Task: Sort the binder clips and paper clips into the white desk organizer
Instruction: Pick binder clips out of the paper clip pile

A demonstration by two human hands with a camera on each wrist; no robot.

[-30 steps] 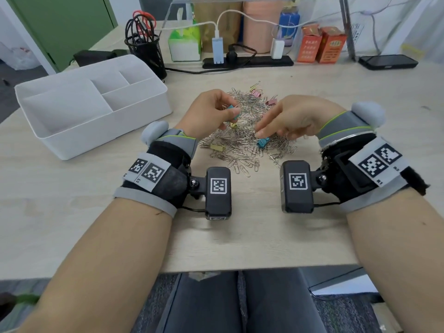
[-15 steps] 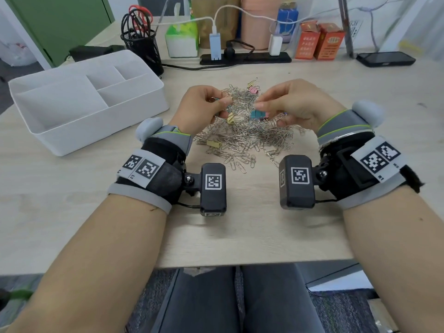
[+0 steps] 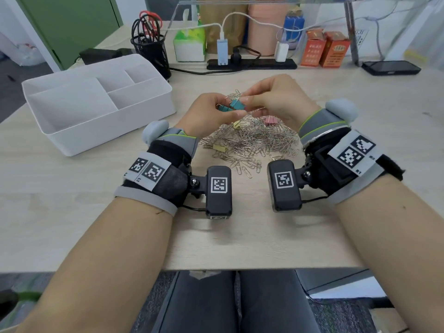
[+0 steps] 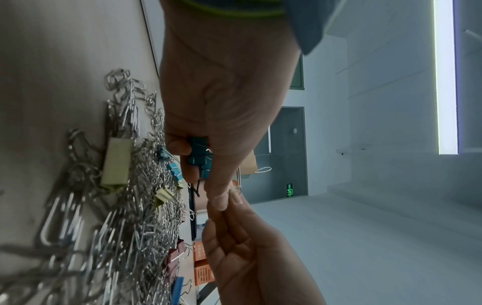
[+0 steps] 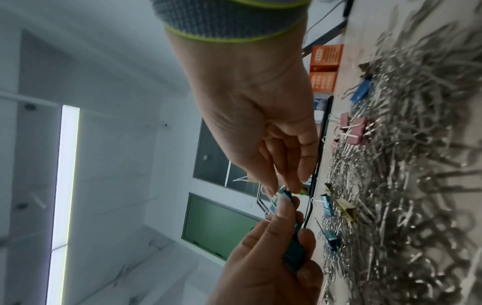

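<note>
Both hands are raised just above the pile of silver paper clips [image 3: 252, 140]. My left hand [image 3: 224, 111] grips a few teal binder clips [image 3: 236, 105], seen bunched in its fingers in the left wrist view [image 4: 198, 156]. My right hand [image 3: 248, 100] pinches one teal binder clip [image 5: 284, 195] right against the left hand's bunch, fingertips of both hands touching. Yellow binder clips [image 3: 219, 147] and a pink binder clip [image 3: 271, 120] lie in the pile. The white desk organizer [image 3: 60, 131] stands at the left; I see nothing in its compartments.
Behind the organizer stands a black mesh pen holder [image 3: 150, 51]. A black power strip [image 3: 252, 64], tissue pack [image 3: 189, 44] and orange boxes [image 3: 324, 49] line the back. A phone [image 3: 391, 67] lies at the back right. The table's front edge [image 3: 240, 266] is near my lap.
My right hand picked a teal binder clip out of the pile and carried it up to my left hand. Both hands rose off the pile and met.
</note>
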